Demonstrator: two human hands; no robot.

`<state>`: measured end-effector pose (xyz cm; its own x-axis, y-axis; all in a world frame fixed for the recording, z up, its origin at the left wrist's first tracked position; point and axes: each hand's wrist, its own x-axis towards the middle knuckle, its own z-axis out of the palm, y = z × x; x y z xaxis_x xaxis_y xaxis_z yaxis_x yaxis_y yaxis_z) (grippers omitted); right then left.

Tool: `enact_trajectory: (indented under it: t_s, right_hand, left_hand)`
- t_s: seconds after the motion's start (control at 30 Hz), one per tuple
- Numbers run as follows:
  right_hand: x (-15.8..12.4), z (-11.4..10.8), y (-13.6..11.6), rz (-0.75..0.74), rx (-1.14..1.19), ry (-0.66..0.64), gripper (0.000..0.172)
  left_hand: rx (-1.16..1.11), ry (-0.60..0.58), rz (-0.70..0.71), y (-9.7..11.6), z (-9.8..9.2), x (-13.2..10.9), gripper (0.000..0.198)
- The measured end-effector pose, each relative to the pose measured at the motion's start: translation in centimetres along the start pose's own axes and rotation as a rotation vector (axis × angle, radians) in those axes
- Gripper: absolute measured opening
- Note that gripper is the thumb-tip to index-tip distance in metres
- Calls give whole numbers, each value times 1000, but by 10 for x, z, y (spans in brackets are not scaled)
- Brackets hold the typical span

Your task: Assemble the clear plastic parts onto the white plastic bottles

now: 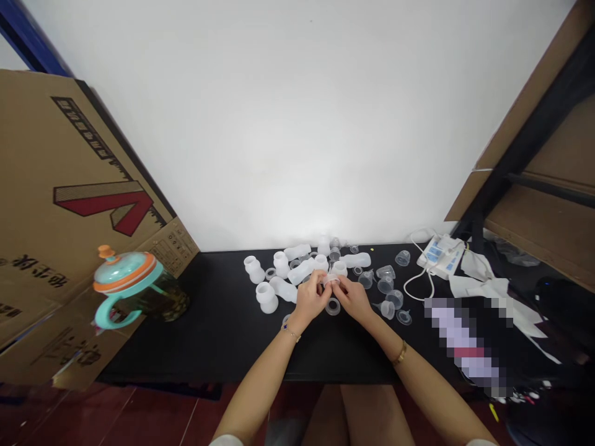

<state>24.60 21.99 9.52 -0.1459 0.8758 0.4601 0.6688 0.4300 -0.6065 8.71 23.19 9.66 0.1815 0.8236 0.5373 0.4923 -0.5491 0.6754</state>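
My left hand (310, 297) and my right hand (352, 296) meet over the middle of a black table (223, 334), fingers pinched together on a small translucent plastic part (331, 280) held between them. A clear ring (333, 306) lies on the table just below the hands. Behind them lies a scatter of several small white plastic bottles (267, 297) and, to the right, several clear caps and cups (385, 286). Each wrist wears a thin bracelet.
A teal-and-orange handled jug (132, 286) stands at the table's left end against large cardboard boxes (60, 204). A white power strip with cable (439, 255) and white paper lie at the right, near a dark shelf frame (525, 155). A white wall rises behind.
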Motion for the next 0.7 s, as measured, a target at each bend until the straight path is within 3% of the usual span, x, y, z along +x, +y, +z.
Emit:
enact_trajectory:
  t_s: [0.5, 0.7]
  right_hand:
    - [-1, -3, 2, 3, 44, -9, 35]
    - [-2, -2, 1, -7, 34, -7, 33]
  left_hand:
    - [50, -32, 109, 3, -5, 0, 27]
    - [61, 0, 77, 0, -3, 0, 27]
